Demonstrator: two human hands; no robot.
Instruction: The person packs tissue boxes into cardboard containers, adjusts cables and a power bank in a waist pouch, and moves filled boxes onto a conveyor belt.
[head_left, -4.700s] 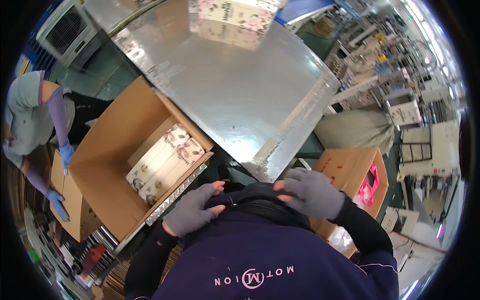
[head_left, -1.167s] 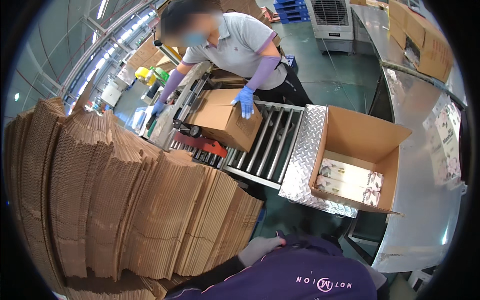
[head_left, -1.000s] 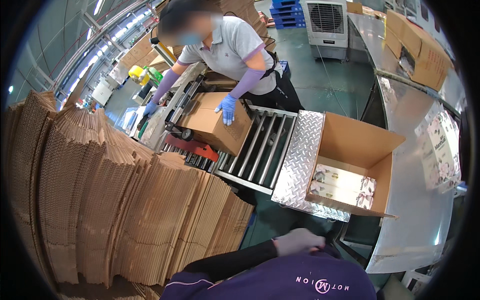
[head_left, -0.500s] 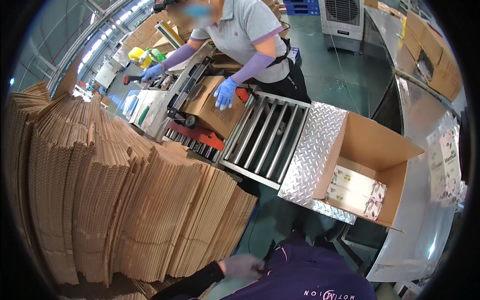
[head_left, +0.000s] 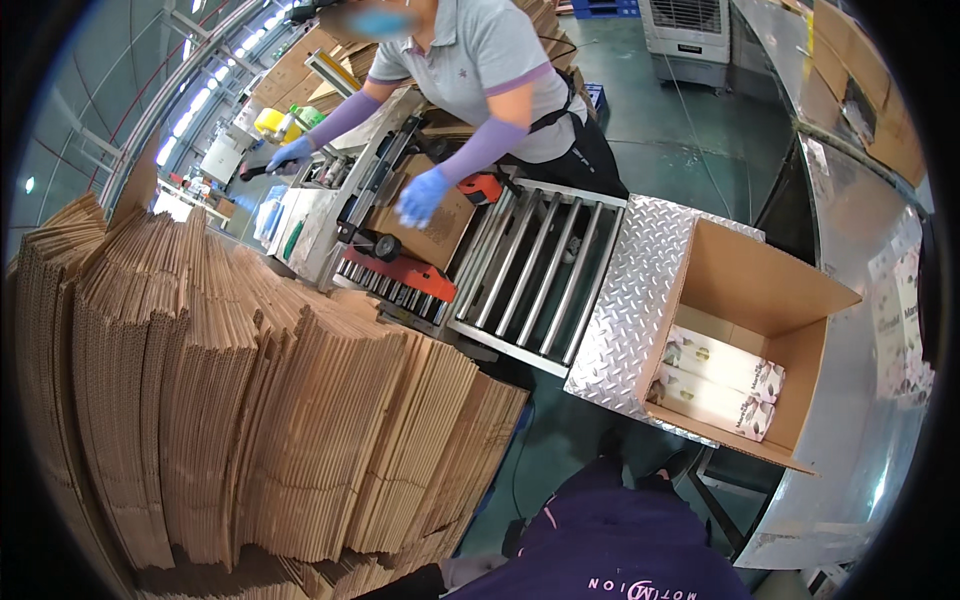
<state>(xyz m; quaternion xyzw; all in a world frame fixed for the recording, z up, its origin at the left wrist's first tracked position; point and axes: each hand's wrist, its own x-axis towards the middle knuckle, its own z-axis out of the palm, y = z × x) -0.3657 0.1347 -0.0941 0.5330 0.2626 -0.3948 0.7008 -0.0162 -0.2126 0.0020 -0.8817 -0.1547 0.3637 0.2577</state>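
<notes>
Open carton (head_left: 765,275) sat on the tread plate (head_left: 622,315), looked part-filled: two floral packs (head_left: 726,362) in, space left, top unclosed. Left hand (head_left: 470,570) beside the shirt (head_left: 625,540), couldn't tell its grip; right hand out of sight.

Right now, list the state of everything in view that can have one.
Near carton: open, partly filled
Floral packs: lying side by side
Far carton: top partly covered, closure unclear
Flat cartons: folded, stacked together
Left hand: gloved, grip unclear
Right hand: out of view
Air cooler: upright
</notes>
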